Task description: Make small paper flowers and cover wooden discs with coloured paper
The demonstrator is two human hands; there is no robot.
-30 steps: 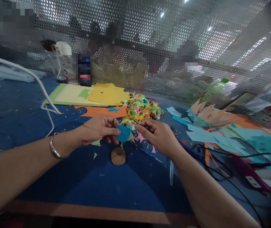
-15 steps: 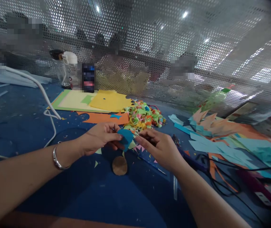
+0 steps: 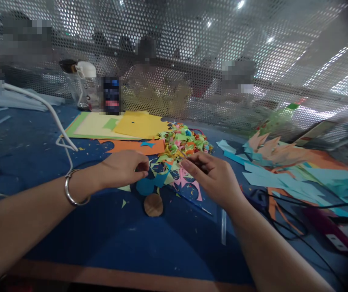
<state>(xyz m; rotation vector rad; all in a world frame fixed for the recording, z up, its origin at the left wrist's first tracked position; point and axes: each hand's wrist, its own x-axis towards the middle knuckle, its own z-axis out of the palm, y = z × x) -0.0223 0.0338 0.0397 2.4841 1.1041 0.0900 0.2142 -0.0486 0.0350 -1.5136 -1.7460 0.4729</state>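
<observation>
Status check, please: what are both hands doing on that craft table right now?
Left hand above blue paper disc, grip unclear. Right hand pinching something small, blurred. Wooden disc near, untouched. Paper scrap pile just behind.

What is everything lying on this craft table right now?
blue paper disc: one, blue, on the table below the left hand
cardboard disc: one, brown, just nearer than the blue one
curled paper pieces: a heap, many colours, centre
pink scraps: a few, under the right hand
paper sheets: several, yellow, green, orange, far left
light blue offcuts: many, right
bottle: one, clear with white cap, at the mesh wall
white cable: one, left
black cables: right
bracelet: one, silver, left wrist
left hand: fingers pinched, contents unclear
right hand: fingers curled, contents unclear
</observation>
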